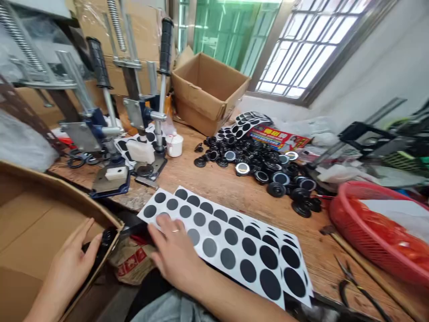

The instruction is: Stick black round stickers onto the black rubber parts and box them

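Head view, my only feed.

Clock taken from the right hand. It lies palm down on the near sheet, white with dark round stickers. I read its fingers as apart and laid along the surface, not pinching; whether the tips press or merely rest, I can't tell.

Key relation: the sheet's long axis runs 10 to 4 o'clock. Fingers sit toward its 10 o'clock end, with a short stretch beyond them and most of the length trailing off to 4. The right hand is plainly the nearer. More sheets lie under it, edges showing on the 1 to 3 o'clock side.

Right forearm: in from 4, low across the sheet's near edge, hand aimed at about 10.

Left hand: at 9, inside the carton, by its near wall. Forearm in from 7, back of the hand up, thumb spread from the fingers. A black part is just beside the thumb, at its 3 o'clock; something dark shows in the gap too. Gripped or not, I can't tell.

On the desk: pile of black parts at 1 to 2; press near 11, white jar beside it at 12; red basket toward 2; pliers past 3.
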